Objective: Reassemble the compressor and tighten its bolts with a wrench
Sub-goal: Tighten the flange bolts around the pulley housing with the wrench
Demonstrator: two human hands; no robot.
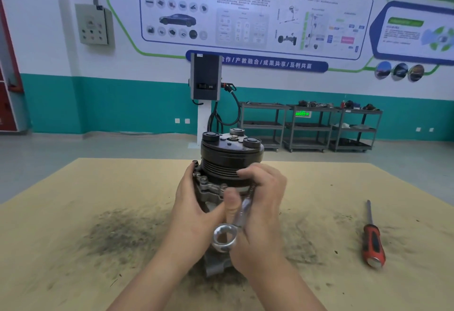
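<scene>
The compressor (pixel 228 163) is stood on end near the middle of the table (pixel 73 212), its dark grooved pulley uppermost and its grey metal body below. Much of that body is covered by the two hands, and its foot is only partly seen between the wrists.

The left hand (pixel 194 210) is wrapped around the left side of the body, thumb (pixel 229 202) laid across the front; the fingers behind cannot be seen. The right hand (pixel 262 202) is closed around the shaft of a wrench (pixel 235 220), fingers curled over it against the pulley's lower edge. The ring end of the wrench (pixel 224 237) is seen pointing toward the camera, free of any bolt. The far end is hidden under the fingers, so whether it is seated on a bolt cannot be told.

A screwdriver (pixel 372 237) with a red and black handle is laid well apart to the right. Dark grime is smeared on the table around the compressor. Shelving carts (pixel 309 126) along the far wall are blurred, and their contents cannot be made out.
</scene>
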